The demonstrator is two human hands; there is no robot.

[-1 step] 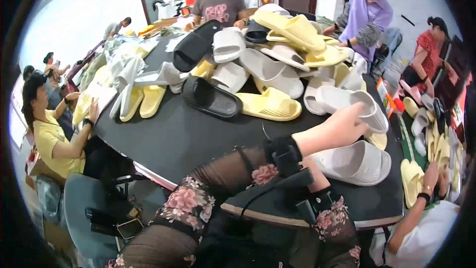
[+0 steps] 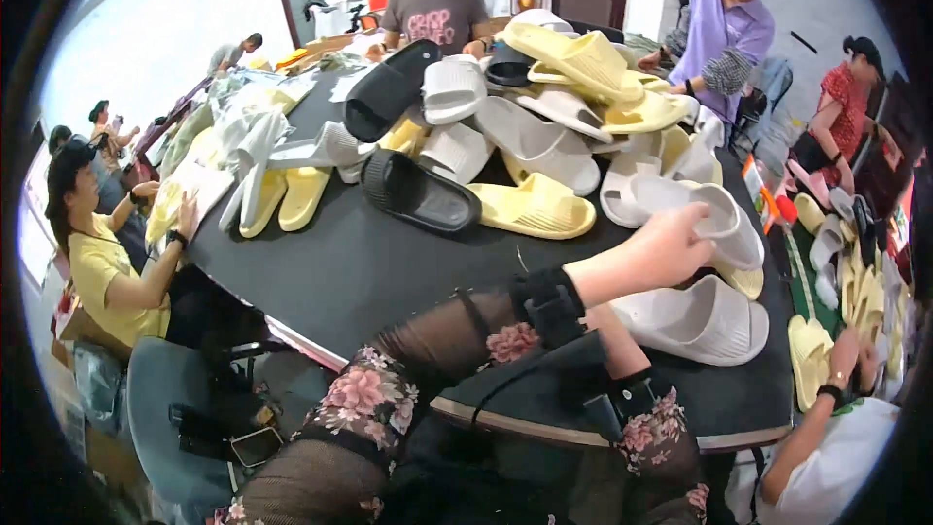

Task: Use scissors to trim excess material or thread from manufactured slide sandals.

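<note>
My left hand (image 2: 673, 251) reaches across to the right side of the black table (image 2: 321, 277). Its fingers are curled against a light grey slipper (image 2: 741, 231) and appear to grip it. Beneath that forearm, my right hand (image 2: 618, 338) shows only around the wrist; its fingers are hidden behind the left hand. Another light grey slipper (image 2: 696, 321) lies just below, near the table's edge. Part of a yellow slipper (image 2: 745, 281) shows between the two. To the left lie a yellow slipper (image 2: 537, 206) and a black slipper (image 2: 421, 194).
A heap of yellow, grey and black slippers (image 2: 544, 141) covers the table's middle and back. Clear plastic bags (image 2: 255, 102) lie at the left. Several people work around the tables. A grey chair (image 2: 175, 428) stands at lower left; more slippers (image 2: 809, 355) lie at far right.
The whole view has shifted very slightly. My left hand stays at the grey slipper, and the slippers keep their arrangement.
</note>
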